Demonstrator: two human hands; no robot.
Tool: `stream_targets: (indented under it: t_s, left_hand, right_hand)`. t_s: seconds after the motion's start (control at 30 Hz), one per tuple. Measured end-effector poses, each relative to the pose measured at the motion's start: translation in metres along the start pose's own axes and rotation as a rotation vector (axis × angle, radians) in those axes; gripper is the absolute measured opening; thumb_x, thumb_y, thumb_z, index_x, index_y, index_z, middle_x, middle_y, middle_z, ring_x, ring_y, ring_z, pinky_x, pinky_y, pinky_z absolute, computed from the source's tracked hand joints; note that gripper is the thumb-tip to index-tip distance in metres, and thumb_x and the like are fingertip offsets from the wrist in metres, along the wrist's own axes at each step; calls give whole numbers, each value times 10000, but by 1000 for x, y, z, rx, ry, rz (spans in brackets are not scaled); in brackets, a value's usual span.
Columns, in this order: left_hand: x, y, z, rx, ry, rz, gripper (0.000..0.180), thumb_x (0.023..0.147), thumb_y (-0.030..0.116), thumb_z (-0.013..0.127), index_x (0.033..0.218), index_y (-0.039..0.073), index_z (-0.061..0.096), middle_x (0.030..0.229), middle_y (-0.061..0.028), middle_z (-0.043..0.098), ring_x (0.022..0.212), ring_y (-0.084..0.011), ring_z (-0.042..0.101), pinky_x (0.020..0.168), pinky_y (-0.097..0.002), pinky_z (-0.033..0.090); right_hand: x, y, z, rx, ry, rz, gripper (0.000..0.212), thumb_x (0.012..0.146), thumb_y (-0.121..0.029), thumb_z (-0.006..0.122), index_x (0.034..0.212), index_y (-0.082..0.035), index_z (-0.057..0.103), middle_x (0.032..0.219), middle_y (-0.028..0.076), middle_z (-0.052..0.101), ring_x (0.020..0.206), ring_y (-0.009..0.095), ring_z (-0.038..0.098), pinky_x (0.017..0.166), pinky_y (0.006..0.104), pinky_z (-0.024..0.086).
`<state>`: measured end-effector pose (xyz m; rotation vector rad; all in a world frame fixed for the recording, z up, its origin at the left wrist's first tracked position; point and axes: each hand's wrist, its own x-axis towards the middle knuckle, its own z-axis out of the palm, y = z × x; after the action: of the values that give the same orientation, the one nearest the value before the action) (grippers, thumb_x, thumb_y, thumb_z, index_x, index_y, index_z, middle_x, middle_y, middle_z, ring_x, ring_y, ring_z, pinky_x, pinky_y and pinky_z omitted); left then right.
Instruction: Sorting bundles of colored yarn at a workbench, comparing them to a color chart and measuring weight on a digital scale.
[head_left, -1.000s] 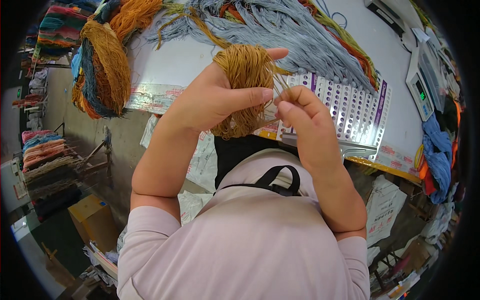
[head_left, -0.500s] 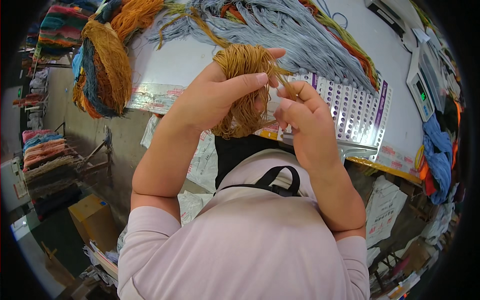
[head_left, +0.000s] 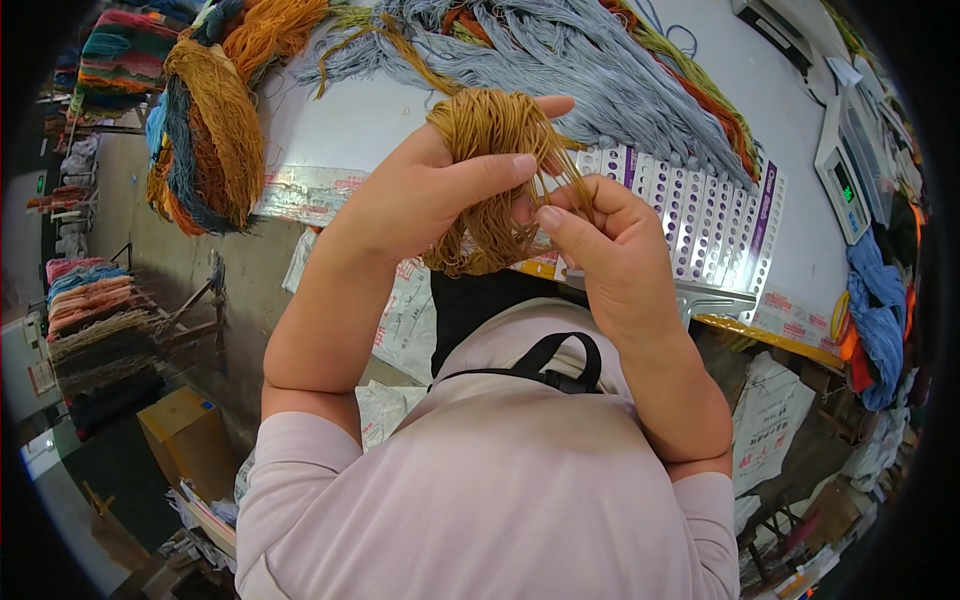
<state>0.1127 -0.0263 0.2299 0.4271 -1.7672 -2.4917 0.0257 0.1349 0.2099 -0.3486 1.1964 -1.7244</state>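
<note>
A golden-brown skein of yarn (head_left: 490, 125) is looped around my left hand (head_left: 430, 190), whose thumb presses across its strands while one fingertip pokes out beyond it. The lower part of the skein hangs over the table's front edge. Just to the right, my right hand (head_left: 610, 225) pinches several loose strands between thumb and fingers, drawing them out from the skein. Its curled fingers partly hide the strand ends. Behind both hands a large bundle of pale blue-grey yarn (head_left: 560, 70) lies spread on the white table (head_left: 330, 130).
A perforated metal rack (head_left: 700, 215) with purple strips lies right of my hands. A digital scale (head_left: 840, 190) stands at the far right. Orange, gold and dark-blue skeins (head_left: 215, 140) hang over the table's left end. A cardboard box (head_left: 185, 440) stands on the floor at left.
My right hand has turned slightly, its thumb moving left toward the skein. The pinched strands now stretch across its fingers. My left hand has hardly moved.
</note>
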Motion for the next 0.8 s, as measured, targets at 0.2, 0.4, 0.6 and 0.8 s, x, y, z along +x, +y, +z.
stream_targets:
  t_s: [0.2,0.4,0.6,0.8]
  left_hand:
    - [0,-1,-2,9,-39,58,683,766,48,672,1375,-41,377,923,-28,605,834,-90,567,758,-235,454]
    - [-1,2,-3,48,-54,42,695,757,32,673,1378,-46,371,894,-26,606,797,-82,563,729,-224,448]
    - [-4,6,-8,64,-75,28,706,771,68,675,1385,-55,349,900,-27,607,797,-70,556,733,-222,443]
    - [3,1,-9,29,-66,52,740,774,84,688,1399,-56,318,946,-33,610,849,-89,571,770,-232,442]
  right_hand:
    - [-2,4,-4,52,-26,-6,111,860,-53,635,925,26,593,734,-14,601,631,9,508,576,160,403]
    - [-3,5,-5,71,-20,-18,110,857,-61,641,918,19,596,750,2,605,670,28,535,613,174,432]
    - [-3,3,-4,40,-33,-70,106,864,-68,636,911,22,604,779,29,626,705,57,568,658,201,471]
    - [0,2,-4,24,-50,-25,111,880,-80,618,925,22,615,820,58,656,737,82,593,701,223,493]
